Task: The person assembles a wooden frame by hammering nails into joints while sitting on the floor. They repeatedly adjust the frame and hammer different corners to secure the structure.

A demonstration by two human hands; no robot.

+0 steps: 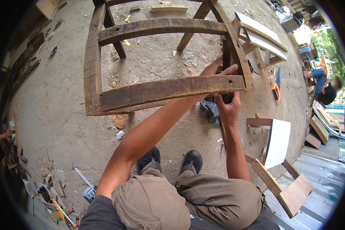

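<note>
A frame of dark, weathered wood [172,88] with crosswise slats and legs stands in front of me. My left forearm passes beneath its near rail, and my left hand [219,69] shows beyond the rail, closed about the right corner beside a leg. Below the same corner, my right hand [230,109] grips the frame from underneath, thumb and fingers on either side of the wood. The rail and leg hide some fingers of both hands. Just left of my right hand, a dark plastic bag [209,111] lies on the ground.
A handsaw with an orange handle [276,92] lies at the right. Near it are a white-topped wooden piece [262,36] and a white-panelled one [278,143]. Corrugated metal sheets [314,182] lie lower right. One person [320,84] is at far right; another's hand [4,136] shows at far left.
</note>
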